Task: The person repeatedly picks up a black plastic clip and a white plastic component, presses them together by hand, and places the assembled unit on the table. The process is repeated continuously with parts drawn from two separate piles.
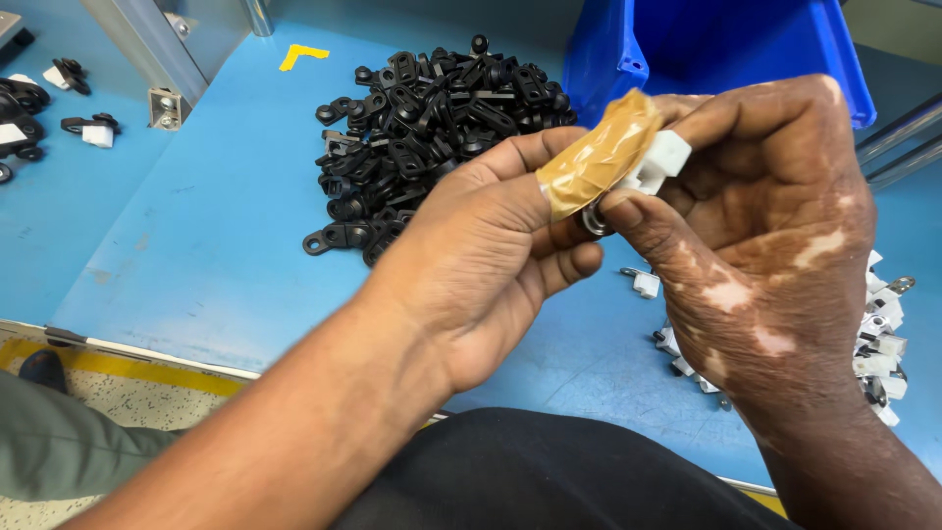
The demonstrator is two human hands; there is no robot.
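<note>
My left hand (481, 265) and my right hand (775, 226) meet above the blue table (216, 226). Between their fingertips is a small white plastic piece (659, 163) with a metal ring (595, 220) under it. The left thumb wears a tan tape wrap (594, 157) that presses against the white piece. Both hands pinch this small part; how it is shared between them is partly hidden by the fingers. A heap of black plastic clips (432, 128) lies just beyond the left hand.
A blue bin (628, 49) stands at the back right. Several white and metal parts (878, 339) lie under my right hand. A few assembled black and white pieces (88, 128) sit far left, beside a metal frame post (162, 49).
</note>
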